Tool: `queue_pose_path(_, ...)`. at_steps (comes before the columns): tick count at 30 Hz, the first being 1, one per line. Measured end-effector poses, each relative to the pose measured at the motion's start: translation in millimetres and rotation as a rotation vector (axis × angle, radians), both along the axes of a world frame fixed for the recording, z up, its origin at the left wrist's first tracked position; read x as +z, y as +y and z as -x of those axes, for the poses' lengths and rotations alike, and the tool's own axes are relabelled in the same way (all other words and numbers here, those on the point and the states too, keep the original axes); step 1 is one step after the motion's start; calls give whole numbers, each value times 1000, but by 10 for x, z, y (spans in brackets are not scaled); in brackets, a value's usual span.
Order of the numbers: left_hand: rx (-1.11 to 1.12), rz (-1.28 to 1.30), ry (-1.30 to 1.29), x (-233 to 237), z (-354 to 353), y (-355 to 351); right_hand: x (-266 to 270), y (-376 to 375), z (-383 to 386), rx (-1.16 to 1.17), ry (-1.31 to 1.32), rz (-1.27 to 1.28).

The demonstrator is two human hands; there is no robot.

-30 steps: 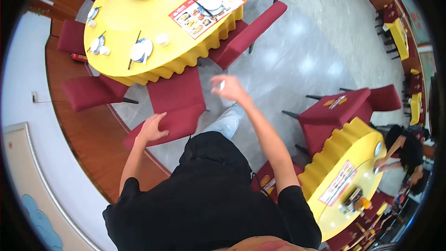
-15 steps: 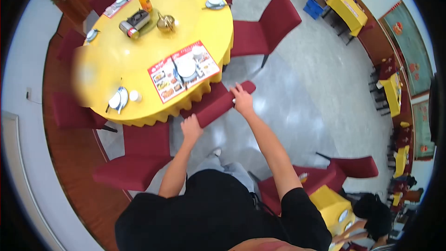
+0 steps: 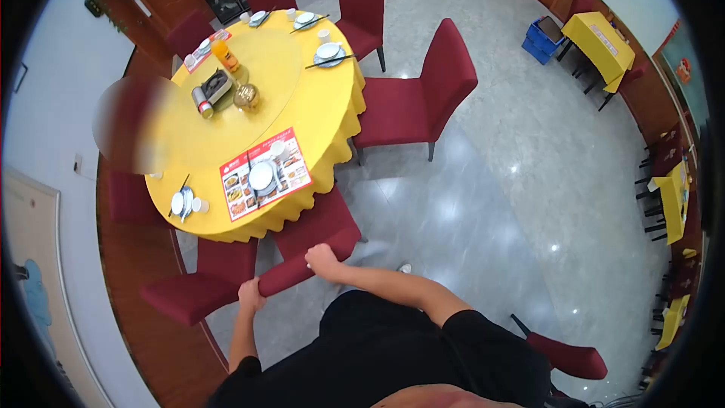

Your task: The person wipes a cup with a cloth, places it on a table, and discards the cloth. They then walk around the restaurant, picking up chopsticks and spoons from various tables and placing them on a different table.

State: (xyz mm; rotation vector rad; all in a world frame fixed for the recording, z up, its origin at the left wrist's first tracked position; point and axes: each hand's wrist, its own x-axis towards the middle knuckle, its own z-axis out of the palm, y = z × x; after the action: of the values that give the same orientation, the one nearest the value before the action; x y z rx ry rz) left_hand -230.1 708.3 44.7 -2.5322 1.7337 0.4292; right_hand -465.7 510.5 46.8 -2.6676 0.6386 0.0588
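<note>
Both my hands grip the backrest of a dark red upholstered chair point(image 3: 319, 221), which faces the round table point(image 3: 313, 113) with its yellow cloth. My left hand point(image 3: 251, 295) is wrapped around the backrest's left end. Nearer its right end, my right hand point(image 3: 323, 262) is closed over the top edge. Part of the seat lies in front of the cloth's scalloped hem. On the table before this chair lies a printed placemat point(image 3: 236, 194) with a white bowl point(image 3: 261, 175), a plate and a cup point(image 3: 279, 150).
Another red chair point(image 3: 192, 292) stands close on the left, and one point(image 3: 396, 109) stands at the table's right side. An orange bottle point(image 3: 225, 55), a portable stove point(image 3: 217, 85) and a gold teapot point(image 3: 246, 97) occupy the middle. A blue crate point(image 3: 541, 44) sits on the floor.
The held chair has shifted left relative to the table and more of its seat shows. My hands moved with it, still gripping the backrest. My view has turned and shows more of the room's far side.
</note>
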Motion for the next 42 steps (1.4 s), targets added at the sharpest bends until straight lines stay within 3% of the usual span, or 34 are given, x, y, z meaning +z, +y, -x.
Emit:
queue_pose_path(2, 27, 79, -32, -32, 262, 127, 223, -313, 360, 32, -48, -185)
queue_pose_path(6, 377, -23, -216, 5, 930, -216, 427, -1245, 1312, -14, -320, -760)
queue_pose_path(7, 506, -58, -303, -24, 1165, -451, 420, -1565, 1621, -50, -412, -926)
queue_pose_path(9, 706, -21, -382, 67, 1731, -1078, 303, -2290, 2336, -183, -520, -959)
queue_pose_path(11, 868, 147, -358, 375, 2590, -2319, 263, -3111, 3174, -557, -430, -1262)
queue_pose_path(13, 613, 341, -266, 154, 3212, -3452, -168, -3883, 4038, -908, -592, -1389)
queue_pose_path(15, 334, 319, 159, -130, 3983, -4762, -457, -4574, 5095, -1113, -608, -1291)
queue_pose_path(16, 183, 239, 391, -607, 4253, -5311, -780, -4804, 5630, -1302, -568, -1150)
queue_pose_path(17, -146, 87, 462, -841, 4649, -5868, -1129, -4910, 6263, -1368, -557, -986)
queue_pose_path(19, -555, -275, 478, -918, 5674, -6960, -1368, -4857, 7425, -1660, -625, -827)
queue_pose_path(20, -700, -310, 415, -907, 6194, -7448, -1560, -4682, 8062, -1716, -536, -724)
queue_pose_path(21, -707, -361, 387, -659, 6724, -7911, -1654, -4515, 8599, -1951, -304, -764)
queue_pose_path(22, -720, -388, 344, -396, 7219, -8433, -2124, -4185, 9154, -2176, -747, -841)
queue_pose_path(23, -755, -276, 328, -291, 7670, -8874, -2293, -3904, 9511, -2186, -1023, -698)
queue_pose_path(24, -800, -160, 323, -248, 8052, -9310, -2105, -3788, 9803, -2360, -1217, -906)
queue_pose_path(26, -673, -85, 551, -192, 8690, -10151, -1889, -3669, 10054, -2772, -905, -754)
queue_pose_path(27, -607, -72, 669, -221, 8988, -10464, -1939, -3600, 10130, -2817, -981, -714)
queue_pose_path(28, -613, -121, 669, -404, 9173, -10769, -2202, -3490, 10338, -2797, -917, -1009)
queue_pose_path(29, -612, -139, 671, -697, 9322, -11173, -2273, -3620, 10419, -2617, -485, -1105)
queue_pose_path(31, -503, -212, 647, -1436, 9351, -11646, -2180, -4465, 10435, -2943, -654, -1387)
queue_pose_path(32, -533, -341, 487, -2007, 9199, -11785, -2126, -4824, 10640, -2723, -611, -1341)
queue_pose_path(33, -541, -348, 485, -2140, 8943, -11813, -2359, -5632, 11105, -2463, -611, -1257)
queue_pose_path(34, -511, -573, 242, -2505, 8710, -11896, -2614, -6344, 11297, -2211, -606, -1199)
queue_pose_path(35, -110, -694, 381, -2800, 8329, -11767, -2846, -6776, 11255, -1983, -597, -1159)
queue_pose_path(36, 246, -790, 566, -2629, 8054, -11753, -3013, -7282, 11346, -1763, -582, -1088)
queue_pose_path(37, 606, -867, 772, -2451, 7877, -11747, -3202, -7997, 11524, -1948, -678, -1269)
queue_pose_path(38, 449, -705, 719, -2459, 7601, -11821, -3372, -8718, 11692, -2164, -786, -1415)
queue_pose_path(39, 548, -707, 581, -2280, 7684, -12112, -2489, -9952, 11694, -2239, -736, -1215)
queue_pose_path(41, 767, -690, 322, -1851, 7874, -12695, -2143, -11746, 11938, -1873, -727, -1034)
queue_pose_path(42, 825, -653, 340, -1693, 7950, -13008, -2063, -12591, 12053, -1799, -733, -1025)
